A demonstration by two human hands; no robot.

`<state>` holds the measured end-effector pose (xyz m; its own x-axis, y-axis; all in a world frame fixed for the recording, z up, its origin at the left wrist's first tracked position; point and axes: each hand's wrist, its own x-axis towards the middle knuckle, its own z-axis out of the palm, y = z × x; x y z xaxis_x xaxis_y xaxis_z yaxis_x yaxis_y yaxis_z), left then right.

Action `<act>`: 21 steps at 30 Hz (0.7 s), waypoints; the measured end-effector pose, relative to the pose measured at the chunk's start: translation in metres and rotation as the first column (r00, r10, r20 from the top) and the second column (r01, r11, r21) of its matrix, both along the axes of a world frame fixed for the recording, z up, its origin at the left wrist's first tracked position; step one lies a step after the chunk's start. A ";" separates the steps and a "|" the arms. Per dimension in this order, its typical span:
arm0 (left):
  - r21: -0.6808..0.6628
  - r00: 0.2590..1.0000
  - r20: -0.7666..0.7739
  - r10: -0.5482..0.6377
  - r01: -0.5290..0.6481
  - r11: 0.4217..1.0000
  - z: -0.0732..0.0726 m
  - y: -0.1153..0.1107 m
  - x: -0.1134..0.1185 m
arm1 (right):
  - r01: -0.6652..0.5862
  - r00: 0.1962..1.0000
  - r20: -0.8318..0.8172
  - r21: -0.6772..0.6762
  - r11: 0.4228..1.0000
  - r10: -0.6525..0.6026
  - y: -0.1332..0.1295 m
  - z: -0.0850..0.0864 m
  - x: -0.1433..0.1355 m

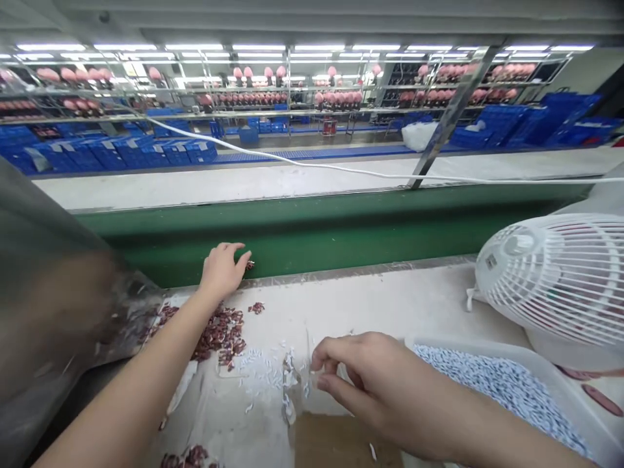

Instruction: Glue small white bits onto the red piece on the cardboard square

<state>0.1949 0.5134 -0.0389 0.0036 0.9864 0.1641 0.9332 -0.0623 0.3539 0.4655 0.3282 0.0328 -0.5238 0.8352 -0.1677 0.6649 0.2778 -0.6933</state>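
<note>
My left hand [221,270] is stretched to the far edge of the white worn surface [390,299], grip curled, fingertips pinching small dark-red oblong pieces [249,264] just right of it; right hand [361,377], nearer me, pinches a tiny white piece [312,372]

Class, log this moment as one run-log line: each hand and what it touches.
left hand: on small dark red pieces at conveyor edge | right hand: fingers pinching among small white pieces | tray of white pieces at right
</note>
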 end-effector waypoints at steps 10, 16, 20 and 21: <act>-0.179 0.946 -0.082 -0.314 0.296 0.938 -0.027 -0.085 0.005 | -0.037 0.999 0.038 0.020 0.999 0.036 -0.001 0.015 0.005; -0.196 0.973 -0.092 -0.212 0.191 0.962 -0.021 -0.082 -0.003 | 0.038 0.999 0.001 -0.007 0.999 -0.038 -0.045 0.017 0.018; -0.231 0.972 0.029 -0.233 0.233 0.945 -0.012 -0.079 -0.002 | 0.102 0.991 -0.083 0.016 0.995 -0.100 -0.076 0.006 0.025; -0.221 0.969 0.064 -0.237 0.245 0.944 -0.008 -0.083 -0.001 | 0.119 0.988 -0.105 0.048 0.992 -0.114 -0.082 0.000 0.026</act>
<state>0.1939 0.4305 -0.0469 0.2442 0.9680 -0.0578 0.8865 -0.1986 0.4179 0.4912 0.2462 0.0333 -0.4345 0.8978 -0.0720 0.6219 0.2412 -0.7451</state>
